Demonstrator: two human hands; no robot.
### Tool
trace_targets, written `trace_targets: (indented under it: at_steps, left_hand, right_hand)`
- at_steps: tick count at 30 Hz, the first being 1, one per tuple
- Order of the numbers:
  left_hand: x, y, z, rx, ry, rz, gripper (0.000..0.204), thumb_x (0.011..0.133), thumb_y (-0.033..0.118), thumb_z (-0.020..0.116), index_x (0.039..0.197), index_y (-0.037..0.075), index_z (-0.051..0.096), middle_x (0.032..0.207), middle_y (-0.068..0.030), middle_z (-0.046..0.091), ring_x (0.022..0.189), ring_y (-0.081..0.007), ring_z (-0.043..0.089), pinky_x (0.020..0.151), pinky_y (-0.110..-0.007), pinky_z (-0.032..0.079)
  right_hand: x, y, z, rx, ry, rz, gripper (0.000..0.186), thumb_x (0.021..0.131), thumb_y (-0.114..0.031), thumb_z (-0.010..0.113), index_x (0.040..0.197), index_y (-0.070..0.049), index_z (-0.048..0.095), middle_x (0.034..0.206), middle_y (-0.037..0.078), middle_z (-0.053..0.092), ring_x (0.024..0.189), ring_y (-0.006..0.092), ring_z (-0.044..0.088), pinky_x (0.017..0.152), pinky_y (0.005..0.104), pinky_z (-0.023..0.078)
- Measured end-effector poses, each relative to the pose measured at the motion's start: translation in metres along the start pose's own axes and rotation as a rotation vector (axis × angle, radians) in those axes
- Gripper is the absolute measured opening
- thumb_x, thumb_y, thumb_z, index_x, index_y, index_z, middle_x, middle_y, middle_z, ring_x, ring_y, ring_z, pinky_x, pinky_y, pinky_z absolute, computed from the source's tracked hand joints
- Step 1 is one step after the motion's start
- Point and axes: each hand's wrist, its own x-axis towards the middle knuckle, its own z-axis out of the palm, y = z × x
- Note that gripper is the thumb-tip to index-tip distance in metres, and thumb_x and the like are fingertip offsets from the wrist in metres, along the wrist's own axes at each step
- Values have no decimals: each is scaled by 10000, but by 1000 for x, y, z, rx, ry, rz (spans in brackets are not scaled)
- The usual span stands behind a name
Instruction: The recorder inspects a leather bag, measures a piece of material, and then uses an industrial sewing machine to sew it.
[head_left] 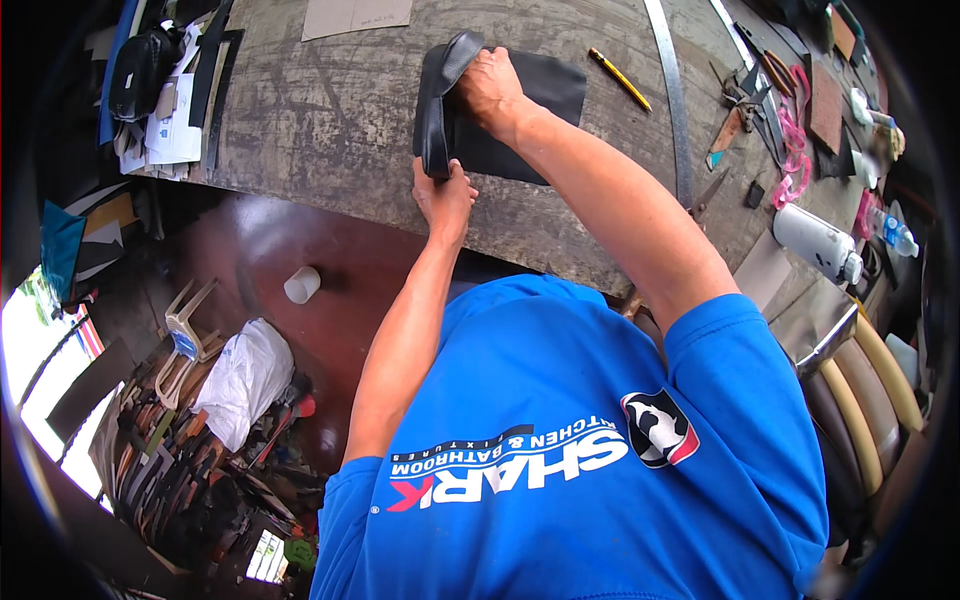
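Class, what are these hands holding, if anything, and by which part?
The folded black material: the left hand holds its near end; the right hand is by its far end, fingertips hidden, its grip unclear.

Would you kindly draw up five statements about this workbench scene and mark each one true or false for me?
1. The right hand is farther from the person's body than the left hand. True.
2. The left hand is holding the yellow pencil. False: it grips the near end of the folded black piece, and the pencil lies on the table.
3. The pencil lies between the flat black sheet and the long metal strip. True.
4. The pink ribbon is at the left end of the table. False: it lies on the right side.
5. A white cup is on the dark red floor. True.
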Motion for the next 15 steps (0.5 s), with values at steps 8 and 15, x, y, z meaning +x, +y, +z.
trace_targets:
  at_steps: [8, 15]
  left_hand:
    - [-1, 0, 2, -24, 1, -12, 137, 936, 102, 591, 967, 21, 485, 634, -51, 567, 443, -125, 563, 383, -262, 461]
    - [-2, 4, 2, -56, 6, -29, 139, 942, 87, 589, 959, 20, 468, 639, -53, 562, 443, -126, 564, 377, -260, 461]
  right_hand:
    - [-1, 2, -2, 20, -49, -3, 194, 815, -190, 688, 1006, -173, 715, 1035, 24, 691, 957, 204, 677, 724, 398, 474]
    - [-9, 0, -5, -9, -83, -6, 246, 869, -202, 632, 1109, -184, 686, 1156, 26, 646, 1123, 226, 590, 809, 396, 467]
